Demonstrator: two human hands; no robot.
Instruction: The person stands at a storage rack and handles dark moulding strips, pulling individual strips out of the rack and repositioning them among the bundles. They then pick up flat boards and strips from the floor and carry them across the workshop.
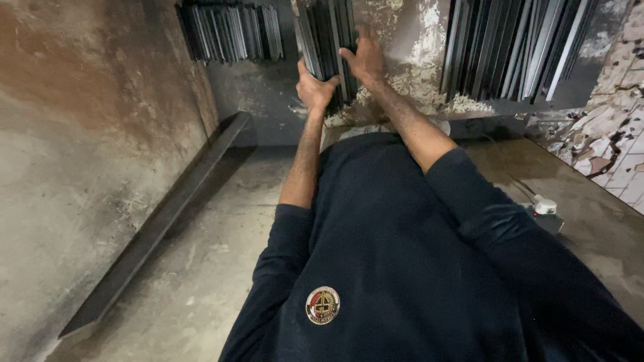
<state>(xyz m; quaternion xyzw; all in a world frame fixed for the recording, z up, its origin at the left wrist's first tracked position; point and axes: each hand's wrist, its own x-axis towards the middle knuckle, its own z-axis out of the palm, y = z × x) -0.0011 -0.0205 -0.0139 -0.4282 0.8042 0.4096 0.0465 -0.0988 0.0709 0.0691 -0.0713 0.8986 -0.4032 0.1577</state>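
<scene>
1. Overhead, a rough grey wall (80, 134) and a concrete floor (201, 281) fill the view, and the person's dark sleeves and chest take up the lower middle.
2. Three bundles of dark metal strips stand on end against the far wall: a left bundle (228, 30), a right bundle (516, 47), and the middle bundle (329, 40) that both hands work on.
3. Next in size, a long dark angle bar (161, 221) leans along the foot of the left wall, well apart from the hands.
4. The middle bundle looks like thin, flat, dark steel lengths packed edge to edge, tilted a little, with pale crumbled plaster just beside its lower end.
5. The left hand (314, 87) is closed around the bundle's left edge, fingers wrapped onto the strips.
6. The right hand (365, 57) lies against the bundle's right side, fingers curled over the outer strips; how tightly it grips I cannot tell.
7. By my judgement the step in hand is steadying or gathering the middle bundle; any further move would call for a firm two-handed hold, since loose strips could fan out.
8. Smallest, a white-capped object (545, 206) sits on the floor at the right, near a cable.
</scene>
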